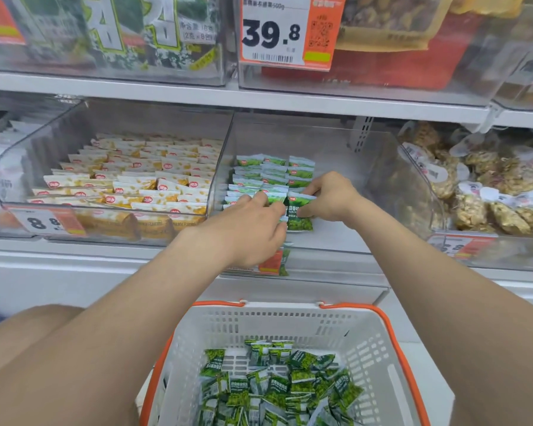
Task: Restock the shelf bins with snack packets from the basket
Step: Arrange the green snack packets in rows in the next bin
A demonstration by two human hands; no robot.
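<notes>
I am mid-placement, both hands inside the clear middle bin [345, 232]. My right hand [326, 196] pinches one green packet [300, 216] between thumb and bent fingers and stands it upright at the near end of the right-hand row of packets [270, 176]. My left hand [250, 224] lies just to its left, fingers bent over the near ends of the other rows. Whether those fingers grip a packet or only steady the rows, I cannot tell, since the back of the hand covers them.

I judge the bin only partly filled: its right side is bare. The basket [290, 321] below holds many loose packets [277, 388]. Next I should let go once the packet stands squarely, then reach down for more.

The bin's front label is mostly hidden behind my left wrist, and the basket's near edge is cut off.
</notes>
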